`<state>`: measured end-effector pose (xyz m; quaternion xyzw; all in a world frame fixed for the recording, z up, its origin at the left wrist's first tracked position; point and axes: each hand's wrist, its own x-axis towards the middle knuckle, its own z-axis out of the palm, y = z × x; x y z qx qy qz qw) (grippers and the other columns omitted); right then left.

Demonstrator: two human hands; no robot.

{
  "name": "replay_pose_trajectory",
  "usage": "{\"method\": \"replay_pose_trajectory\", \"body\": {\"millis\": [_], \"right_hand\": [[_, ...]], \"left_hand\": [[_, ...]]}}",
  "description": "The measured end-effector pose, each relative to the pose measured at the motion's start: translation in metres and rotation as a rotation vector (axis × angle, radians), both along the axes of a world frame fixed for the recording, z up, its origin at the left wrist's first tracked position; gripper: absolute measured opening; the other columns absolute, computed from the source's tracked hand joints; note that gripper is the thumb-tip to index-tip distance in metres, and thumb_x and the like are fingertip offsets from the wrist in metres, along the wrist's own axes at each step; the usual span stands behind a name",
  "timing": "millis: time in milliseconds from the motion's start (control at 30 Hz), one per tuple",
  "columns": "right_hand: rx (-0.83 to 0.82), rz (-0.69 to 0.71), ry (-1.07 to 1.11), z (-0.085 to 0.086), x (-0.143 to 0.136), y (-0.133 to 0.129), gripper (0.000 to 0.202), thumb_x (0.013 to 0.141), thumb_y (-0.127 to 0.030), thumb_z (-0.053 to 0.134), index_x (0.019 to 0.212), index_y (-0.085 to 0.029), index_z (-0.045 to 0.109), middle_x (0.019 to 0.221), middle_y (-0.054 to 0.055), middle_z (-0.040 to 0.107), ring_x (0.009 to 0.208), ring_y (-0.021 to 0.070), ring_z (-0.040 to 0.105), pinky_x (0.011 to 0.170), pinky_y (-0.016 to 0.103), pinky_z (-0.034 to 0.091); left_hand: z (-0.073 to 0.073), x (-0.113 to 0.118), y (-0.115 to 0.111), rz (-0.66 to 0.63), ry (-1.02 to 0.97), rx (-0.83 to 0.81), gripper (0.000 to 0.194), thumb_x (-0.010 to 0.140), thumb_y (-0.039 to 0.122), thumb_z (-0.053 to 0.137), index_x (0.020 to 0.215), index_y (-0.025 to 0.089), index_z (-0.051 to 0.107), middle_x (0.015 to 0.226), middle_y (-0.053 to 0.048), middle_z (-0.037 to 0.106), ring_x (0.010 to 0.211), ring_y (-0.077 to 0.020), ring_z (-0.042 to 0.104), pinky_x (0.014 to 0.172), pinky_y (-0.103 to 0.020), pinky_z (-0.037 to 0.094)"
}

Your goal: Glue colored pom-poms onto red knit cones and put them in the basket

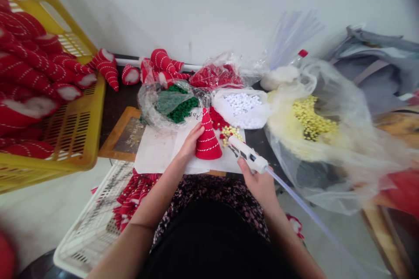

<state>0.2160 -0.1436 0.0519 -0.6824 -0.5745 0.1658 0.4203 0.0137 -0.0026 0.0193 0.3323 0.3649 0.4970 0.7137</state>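
Note:
My left hand (190,140) grips the left side of a red felt cone (208,141) with white stitched stripes, which is upright over white paper (157,150). In my right hand (260,183) is a white glue gun (247,154), with a long clear glue stick (304,207) trailing from its back. The gun's nozzle points left and up, just right of the cone and apart from it. Close to the nozzle lie small yellow pompoms (231,132), with red pompoms (218,118) behind them.
Bags of green pompoms (178,103), white pompoms (242,103) and yellow pompoms (310,117) stand along the table. A yellow crate (93,148) at left holds many red cones. A white basket (75,244) sits below. Glue sticks (291,37) lean at the back.

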Motion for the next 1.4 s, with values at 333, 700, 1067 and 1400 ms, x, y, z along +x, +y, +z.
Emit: {"method": "replay_pose_trajectory", "body": {"millis": [333, 700, 1067, 1400], "right_hand": [[0.096, 0.227, -0.255, 0.028, -0.027, -0.012, 0.038, 0.108, -0.049, 0.050, 0.095, -0.022, 0.073, 0.072, 0.006, 0.069, 0.069, 0.0230, 0.068, 0.071, 0.033, 0.051], [0.050, 0.226, -0.322, 0.028, -0.029, -0.013, 0.041, 0.111, -0.052, 0.047, 0.093, -0.023, 0.070, 0.069, 0.004, 0.068, 0.067, 0.0220, 0.068, 0.067, 0.032, 0.044], [0.072, 0.230, -0.349, 0.038, -0.023, -0.019, 0.035, 0.109, -0.047, 0.052, 0.095, -0.022, 0.071, 0.076, 0.005, 0.073, 0.072, 0.0220, 0.071, 0.070, 0.032, 0.047], [0.106, 0.149, -0.223, 0.028, -0.009, -0.002, 0.037, 0.104, -0.052, 0.058, 0.092, -0.021, 0.074, 0.084, 0.010, 0.079, 0.071, 0.0256, 0.075, 0.065, 0.033, 0.059]], "left_hand": [[0.013, 0.017, -0.005, -0.089, 0.017, -0.020, 0.049, 0.073, 0.041, 0.089, 0.115, 0.023, 0.072, 0.114, -0.007, 0.079, 0.111, -0.0330, 0.073, 0.101, -0.046, 0.054], [0.011, 0.020, -0.007, -0.078, 0.090, 0.019, 0.045, 0.076, 0.041, 0.087, 0.113, 0.023, 0.072, 0.114, -0.005, 0.078, 0.109, -0.0295, 0.071, 0.102, -0.042, 0.052], [0.005, 0.020, -0.005, -0.070, 0.050, -0.021, 0.039, 0.076, 0.043, 0.087, 0.103, 0.022, 0.068, 0.099, -0.004, 0.077, 0.099, -0.0295, 0.073, 0.098, -0.046, 0.055], [0.002, 0.017, -0.007, -0.084, 0.024, -0.029, 0.039, 0.070, 0.039, 0.082, 0.101, 0.022, 0.065, 0.092, -0.001, 0.075, 0.097, -0.0280, 0.072, 0.092, -0.039, 0.052]]}}
